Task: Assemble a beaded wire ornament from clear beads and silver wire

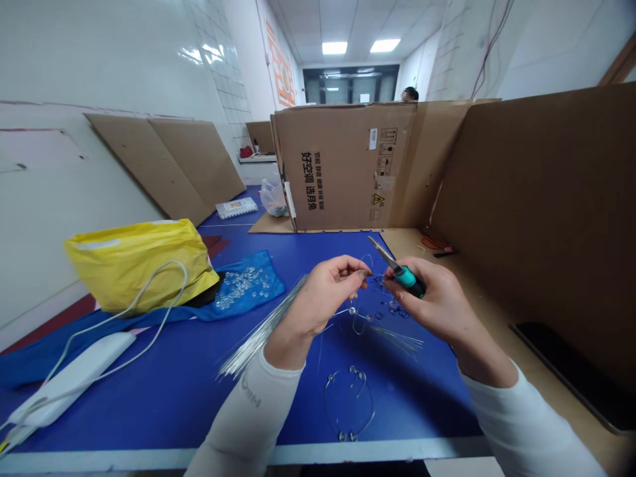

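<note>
My left hand (330, 288) is closed, thumb and forefinger pinching a thin silvery wire. A clear bead (352, 310) hangs on wire just below those fingers. My right hand (440, 295) is wrapped round long-nose pliers (408, 279) with teal and black handles, their metal jaws pointing up and to the left. Small dark rings (397, 309) lie on the table between the hands. A bundle of straight wires (256, 341) lies partly under my left forearm, and a smaller wire bundle (400, 340) is nearer the right hand. Closer to me rests a bent wire loop with clear beads (353, 436).
Loose clear beads (241, 286) lie on blue cloth at the left, beside a yellow bag (142, 265). A white power strip (74, 377) and its cable are at front left. Cardboard (342, 169) walls the back and right. A dark flat device (571, 371) lies right. A person's head (410, 94) shows beyond.
</note>
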`<state>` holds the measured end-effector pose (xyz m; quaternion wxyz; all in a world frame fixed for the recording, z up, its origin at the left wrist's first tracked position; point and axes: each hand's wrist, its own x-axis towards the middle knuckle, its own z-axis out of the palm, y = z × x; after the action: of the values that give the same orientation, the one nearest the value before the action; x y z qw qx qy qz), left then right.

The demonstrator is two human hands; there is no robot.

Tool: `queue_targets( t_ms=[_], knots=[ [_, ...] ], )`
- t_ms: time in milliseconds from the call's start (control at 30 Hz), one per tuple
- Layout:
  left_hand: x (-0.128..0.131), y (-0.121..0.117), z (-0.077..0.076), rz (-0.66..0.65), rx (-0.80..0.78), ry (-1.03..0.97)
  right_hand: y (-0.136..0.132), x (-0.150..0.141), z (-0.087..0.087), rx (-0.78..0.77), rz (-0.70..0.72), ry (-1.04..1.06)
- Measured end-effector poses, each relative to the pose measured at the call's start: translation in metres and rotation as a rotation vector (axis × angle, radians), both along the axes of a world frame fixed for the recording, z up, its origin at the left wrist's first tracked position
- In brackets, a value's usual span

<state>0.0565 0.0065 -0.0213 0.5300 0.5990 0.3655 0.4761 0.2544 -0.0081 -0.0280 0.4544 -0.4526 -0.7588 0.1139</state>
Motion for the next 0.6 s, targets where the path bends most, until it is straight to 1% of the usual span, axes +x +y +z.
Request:
queue_targets(
  t_ms=[233, 433, 600],
  knots=[
    [0.002, 0.001, -0.001, -0.030, -0.008, 0.009, 0.003, -0.006, -0.002, -0.014, 0.039, 0.058],
    [0.001, 0.006, -0.004, -0.073, -0.034, 0.000, 0.005, -0.009, -0.001, -0.001, 0.043, 0.054],
    [0.002, 0.012, -0.009, -0.061, -0.049, -0.052, 0.007, -0.010, -0.001, -0.021, 0.051, 0.045]
  ],
)
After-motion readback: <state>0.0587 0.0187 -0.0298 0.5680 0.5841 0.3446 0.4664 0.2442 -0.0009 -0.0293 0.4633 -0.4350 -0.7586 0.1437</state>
